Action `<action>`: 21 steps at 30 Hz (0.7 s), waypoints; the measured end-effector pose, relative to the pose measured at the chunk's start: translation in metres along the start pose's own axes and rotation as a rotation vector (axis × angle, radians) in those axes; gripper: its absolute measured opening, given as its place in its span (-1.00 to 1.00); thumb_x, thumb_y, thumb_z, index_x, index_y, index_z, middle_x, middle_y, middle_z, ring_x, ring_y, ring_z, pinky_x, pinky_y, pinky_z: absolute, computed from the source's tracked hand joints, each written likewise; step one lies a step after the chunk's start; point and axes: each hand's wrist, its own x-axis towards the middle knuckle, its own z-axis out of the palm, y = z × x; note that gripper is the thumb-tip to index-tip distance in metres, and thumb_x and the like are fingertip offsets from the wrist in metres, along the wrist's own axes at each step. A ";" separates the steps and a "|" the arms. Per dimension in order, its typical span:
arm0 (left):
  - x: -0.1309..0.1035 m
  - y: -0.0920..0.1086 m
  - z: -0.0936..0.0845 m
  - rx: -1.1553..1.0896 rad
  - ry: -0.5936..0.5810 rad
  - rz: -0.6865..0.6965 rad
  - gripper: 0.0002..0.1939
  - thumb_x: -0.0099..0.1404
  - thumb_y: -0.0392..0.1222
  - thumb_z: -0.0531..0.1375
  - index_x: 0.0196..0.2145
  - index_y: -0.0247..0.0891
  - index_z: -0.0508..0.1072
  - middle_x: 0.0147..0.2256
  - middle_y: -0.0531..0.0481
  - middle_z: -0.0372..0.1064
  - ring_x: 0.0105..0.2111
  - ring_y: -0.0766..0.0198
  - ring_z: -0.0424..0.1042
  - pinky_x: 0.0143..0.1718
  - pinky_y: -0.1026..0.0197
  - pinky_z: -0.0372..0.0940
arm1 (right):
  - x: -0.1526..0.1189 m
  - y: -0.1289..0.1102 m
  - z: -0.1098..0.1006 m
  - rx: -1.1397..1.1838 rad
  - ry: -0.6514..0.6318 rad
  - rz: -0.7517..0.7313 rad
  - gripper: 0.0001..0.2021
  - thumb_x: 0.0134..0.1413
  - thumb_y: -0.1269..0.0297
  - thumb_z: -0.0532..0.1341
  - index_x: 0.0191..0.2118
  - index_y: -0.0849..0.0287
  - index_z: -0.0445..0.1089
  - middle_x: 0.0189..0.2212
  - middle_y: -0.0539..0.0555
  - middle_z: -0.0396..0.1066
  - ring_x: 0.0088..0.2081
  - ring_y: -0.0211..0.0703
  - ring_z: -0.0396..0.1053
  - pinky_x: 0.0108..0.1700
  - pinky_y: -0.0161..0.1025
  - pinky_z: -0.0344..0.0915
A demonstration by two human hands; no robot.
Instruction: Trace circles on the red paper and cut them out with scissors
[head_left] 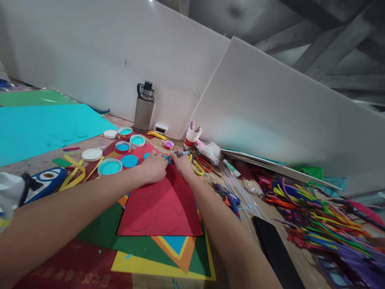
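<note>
A red sheet [159,200] with faint circles drawn on it lies on layered green, yellow and orange paper. At its far end, my left hand [155,166] rests with its fingers bent beside small blue discs; whether it holds anything is hidden. My right hand [182,160] is closed on a thin pen-like tool [183,153], close to the left fingertips. Left of the hands lie a blue disc [129,161] and round tubs of blue material, among them a large open tub [110,167].
A bottle [143,108], a small clock [160,129] and a paper cup [192,135] with pens stand near the white board. On the right are scissors [204,164], a glue gun [232,200], a black phone [276,251] and colourful pipe cleaners [325,216]. A turquoise sheet [45,128] lies left.
</note>
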 end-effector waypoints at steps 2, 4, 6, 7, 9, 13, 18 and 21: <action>0.000 0.009 0.003 0.016 0.023 0.001 -0.67 0.22 -0.36 0.02 -0.16 -0.39 0.51 -0.15 -0.34 0.47 -0.13 -0.05 0.41 -0.05 -0.10 0.11 | 0.000 0.001 -0.001 0.001 -0.004 0.000 -0.83 0.07 0.19 0.13 -0.46 0.12 0.29 -0.55 -0.07 0.40 -0.46 -0.26 0.37 -0.34 -0.33 0.30; 0.000 0.016 0.007 0.039 0.054 0.032 -0.66 0.24 -0.37 0.01 -0.16 -0.41 0.53 -0.16 -0.35 0.47 -0.14 -0.05 0.41 -0.04 -0.10 0.11 | -0.001 0.001 -0.001 0.000 -0.013 -0.007 -0.83 0.07 0.18 0.13 -0.47 0.13 0.29 -0.55 -0.06 0.40 -0.47 -0.26 0.37 -0.35 -0.33 0.30; -0.001 0.022 0.010 0.064 0.052 0.052 -0.67 0.24 -0.37 0.01 -0.21 -0.41 0.55 -0.20 -0.36 0.49 -0.14 -0.07 0.42 -0.03 -0.10 0.11 | 0.000 0.001 -0.002 0.005 -0.025 -0.021 -0.85 0.06 0.21 0.14 -0.46 0.13 0.28 -0.56 -0.06 0.40 -0.48 -0.26 0.37 -0.34 -0.33 0.30; -0.002 0.025 0.011 0.073 0.051 0.054 -0.68 0.24 -0.36 0.02 -0.24 -0.41 0.57 -0.21 -0.36 0.49 -0.15 -0.07 0.42 -0.02 -0.10 0.10 | 0.000 0.001 -0.003 0.010 -0.031 -0.028 -0.86 0.05 0.22 0.14 -0.46 0.13 0.28 -0.57 -0.06 0.40 -0.48 -0.26 0.38 -0.34 -0.33 0.31; -0.003 0.029 0.013 0.070 0.061 0.045 -0.70 0.23 -0.33 0.04 -0.27 -0.39 0.58 -0.21 -0.38 0.50 -0.15 -0.09 0.42 -0.01 -0.12 0.09 | 0.001 0.001 -0.004 0.022 -0.042 -0.025 -0.86 0.04 0.23 0.15 -0.46 0.14 0.28 -0.57 -0.06 0.41 -0.48 -0.26 0.39 -0.34 -0.32 0.32; -0.007 0.034 0.017 0.041 0.126 0.010 -0.63 0.29 -0.18 0.04 -0.16 -0.47 0.55 -0.16 -0.46 0.48 -0.10 -0.16 0.40 -0.01 -0.13 0.07 | 0.006 -0.002 -0.006 0.124 -0.075 0.050 -0.85 0.02 0.20 0.18 -0.46 0.14 0.29 -0.57 -0.04 0.44 -0.50 -0.23 0.41 -0.37 -0.30 0.36; -0.013 0.039 0.020 0.041 0.116 -0.017 -0.32 0.32 0.23 -0.05 0.00 -0.44 0.46 -0.11 -0.45 0.46 0.05 -0.23 0.30 0.07 -0.17 -0.03 | 0.015 -0.011 -0.005 0.147 -0.127 0.010 -0.83 0.03 0.18 0.22 -0.44 0.16 0.30 -0.57 -0.02 0.44 -0.48 -0.21 0.45 -0.33 -0.27 0.40; -0.015 0.039 0.017 0.028 0.085 -0.016 -0.22 0.29 0.33 -0.09 0.03 -0.46 0.44 -0.06 -0.50 0.43 0.07 -0.26 0.28 0.07 -0.18 -0.04 | 0.020 -0.015 -0.002 0.088 -0.215 -0.043 -0.82 0.05 0.16 0.20 -0.44 0.16 0.30 -0.55 -0.01 0.46 -0.44 -0.20 0.46 -0.30 -0.26 0.39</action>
